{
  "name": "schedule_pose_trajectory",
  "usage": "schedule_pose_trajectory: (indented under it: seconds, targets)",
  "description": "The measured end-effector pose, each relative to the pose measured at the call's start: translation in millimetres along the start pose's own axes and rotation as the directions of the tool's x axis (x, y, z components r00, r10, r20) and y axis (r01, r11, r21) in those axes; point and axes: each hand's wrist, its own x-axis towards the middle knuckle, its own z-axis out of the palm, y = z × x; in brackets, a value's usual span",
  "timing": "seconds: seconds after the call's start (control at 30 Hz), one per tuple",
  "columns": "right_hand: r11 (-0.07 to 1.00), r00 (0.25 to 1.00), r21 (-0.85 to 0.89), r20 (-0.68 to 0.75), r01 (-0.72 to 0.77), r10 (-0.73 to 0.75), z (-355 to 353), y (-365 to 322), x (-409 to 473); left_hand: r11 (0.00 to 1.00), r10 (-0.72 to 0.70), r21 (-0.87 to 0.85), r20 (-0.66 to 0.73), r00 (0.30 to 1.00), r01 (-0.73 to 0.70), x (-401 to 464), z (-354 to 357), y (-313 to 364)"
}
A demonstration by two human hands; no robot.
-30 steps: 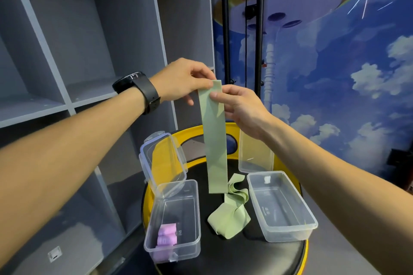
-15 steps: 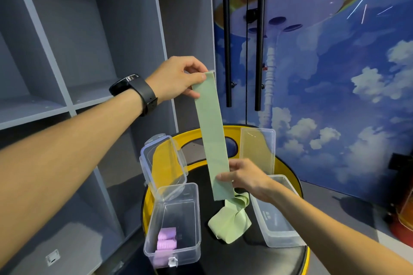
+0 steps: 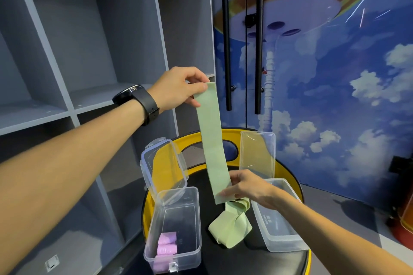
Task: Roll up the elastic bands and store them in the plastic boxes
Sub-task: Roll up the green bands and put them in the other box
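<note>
Right hand [image 3: 250,187] has slid from the top of the green band [image 3: 212,140] to its bottom end above the stool [image 3: 288,261]; fingers pinch it. Left hand [image 3: 176,89] pinches the top. Band hangs straightened, ready for rolling.

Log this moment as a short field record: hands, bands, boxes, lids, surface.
left hand: pinches the top end of the flat pale green elastic band, held up
right hand: grips the same band near its lower end
spare band: crumpled pale green elastic band lying between the boxes
left box: clear plastic box holding pink rolled bands
right box: clear plastic box, no bands visible inside
lids: hinged clear lid raised behind the left box; flat clear lid standing behind the right box
surface: round black seat with yellow rim
</note>
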Motion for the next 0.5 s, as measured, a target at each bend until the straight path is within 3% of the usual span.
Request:
schedule_pose_trajectory:
  seconds: [0.1, 0.2, 0.33, 0.5]
  targets:
    - [0.992, 0.981, 0.035, -0.158, 0.117, -0.110, -11.8, -29.2, 0.8, 1.000, 0.017, 0.025, 0.044, 0.999, -0.018, -2.6, 3.5, -1.3]
    - [0.933, 0.882, 0.093, -0.371, 0.348, -0.292, -26.9, -74.2, -1.7, 1.000, 0.014, 0.020, 0.069, 0.998, -0.016, -4.7, 7.6, -4.4]
    - [0.852, 0.796, 0.086, -0.416, 0.516, -0.440, -40.0, -124.9, -8.0, 0.999, 0.025, 0.028, 0.101, 0.995, -0.028, -8.3, 10.3, -4.4]
    - [0.858, 0.780, 0.024, -0.431, 0.514, -0.455, -44.5, -136.6, -9.2, 0.999, 0.030, 0.011, 0.092, 0.995, -0.031, -12.3, 12.6, -7.0]
